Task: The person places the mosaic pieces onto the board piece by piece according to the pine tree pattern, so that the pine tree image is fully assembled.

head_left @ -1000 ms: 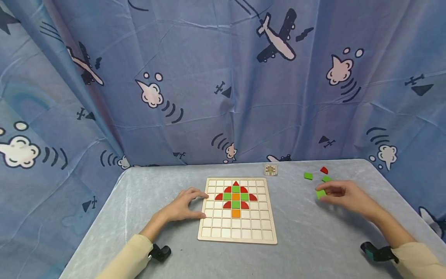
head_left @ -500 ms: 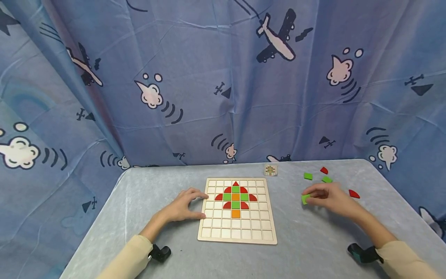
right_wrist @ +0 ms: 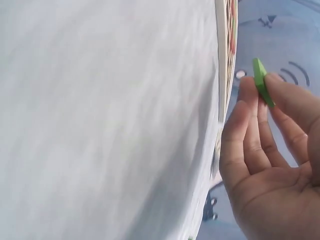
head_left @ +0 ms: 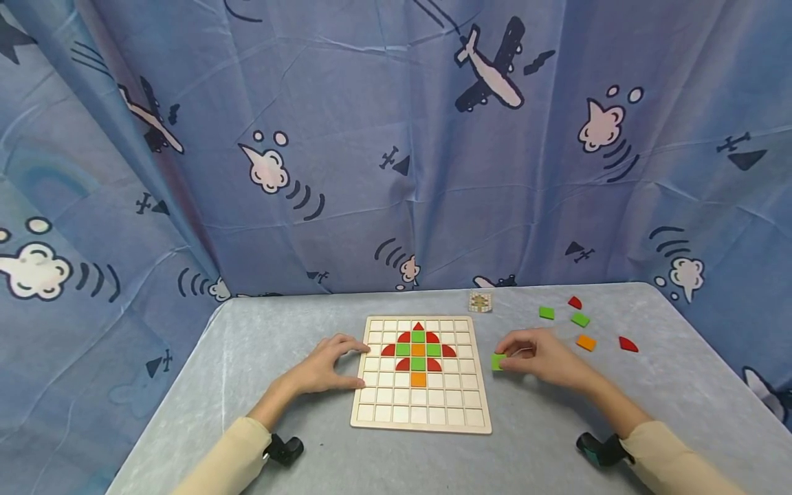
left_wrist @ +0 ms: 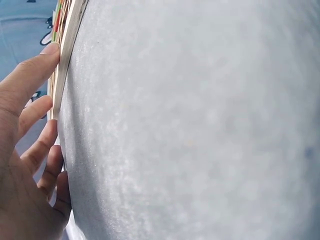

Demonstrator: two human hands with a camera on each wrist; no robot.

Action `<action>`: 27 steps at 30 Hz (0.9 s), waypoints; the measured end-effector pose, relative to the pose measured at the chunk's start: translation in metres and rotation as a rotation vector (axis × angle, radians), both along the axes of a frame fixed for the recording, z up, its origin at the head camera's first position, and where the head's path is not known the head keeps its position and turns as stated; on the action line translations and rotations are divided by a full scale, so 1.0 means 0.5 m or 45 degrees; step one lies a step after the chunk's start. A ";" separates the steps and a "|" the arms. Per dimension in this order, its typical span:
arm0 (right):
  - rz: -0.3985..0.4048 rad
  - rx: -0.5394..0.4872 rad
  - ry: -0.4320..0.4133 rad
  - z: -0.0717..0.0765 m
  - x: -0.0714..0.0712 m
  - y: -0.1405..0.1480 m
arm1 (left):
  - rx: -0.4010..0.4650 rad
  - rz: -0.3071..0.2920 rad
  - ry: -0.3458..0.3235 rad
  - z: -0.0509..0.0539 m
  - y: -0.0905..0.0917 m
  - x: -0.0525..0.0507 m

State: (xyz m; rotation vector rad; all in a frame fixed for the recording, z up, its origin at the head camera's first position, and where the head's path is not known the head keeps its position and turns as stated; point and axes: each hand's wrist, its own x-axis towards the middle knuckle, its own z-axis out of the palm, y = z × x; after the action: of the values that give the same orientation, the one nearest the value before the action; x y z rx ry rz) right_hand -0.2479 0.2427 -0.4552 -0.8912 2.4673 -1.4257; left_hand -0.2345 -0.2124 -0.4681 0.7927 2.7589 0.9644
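Observation:
A wooden grid board (head_left: pixel 386 415) lies on the table, with red, green and orange tiles set in a tree-like pattern in its cells. My left hand (head_left: pixel 324 366) rests at the board's left edge, thumb and a fingertip touching the rim; in the left wrist view the fingers (left_wrist: pixel 37 150) are spread and fairly relaxed. Just off the board's right edge, my right hand (head_left: pixel 544 357) pinches a green square tile (head_left: pixel 498 362) between thumb and fingers. The right wrist view shows that green tile (right_wrist: pixel 261 82) edge-on, held above the table.
Loose pieces lie at the right: two green squares (head_left: pixel 546 313), an orange square (head_left: pixel 586 342), a red quarter-round piece (head_left: pixel 628 344) and another red piece (head_left: pixel 575 302). A small pattern card (head_left: pixel 480 301) lies behind the board. A patterned curtain (head_left: pixel 346 172) hangs behind the table.
My right hand has moved left with the green tile, from the loose pieces toward the board. The orange square and a red piece have come into view behind it. My left hand stays put.

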 end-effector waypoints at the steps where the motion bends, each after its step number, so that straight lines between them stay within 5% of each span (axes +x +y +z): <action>1: 0.006 -0.003 -0.022 0.000 0.000 -0.008 | 0.002 0.000 -0.002 0.000 0.000 0.000; 27: 0.077 -0.021 -0.088 0.014 -0.011 -0.160 | -0.011 0.007 -0.005 -0.003 -0.001 -0.002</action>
State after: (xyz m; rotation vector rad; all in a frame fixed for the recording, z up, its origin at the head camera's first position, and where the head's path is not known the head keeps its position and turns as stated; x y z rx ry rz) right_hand -0.2532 0.1628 -0.4481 -0.8962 2.3613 -1.4343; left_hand -0.2353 -0.2127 -0.4696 0.7816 2.7612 0.9529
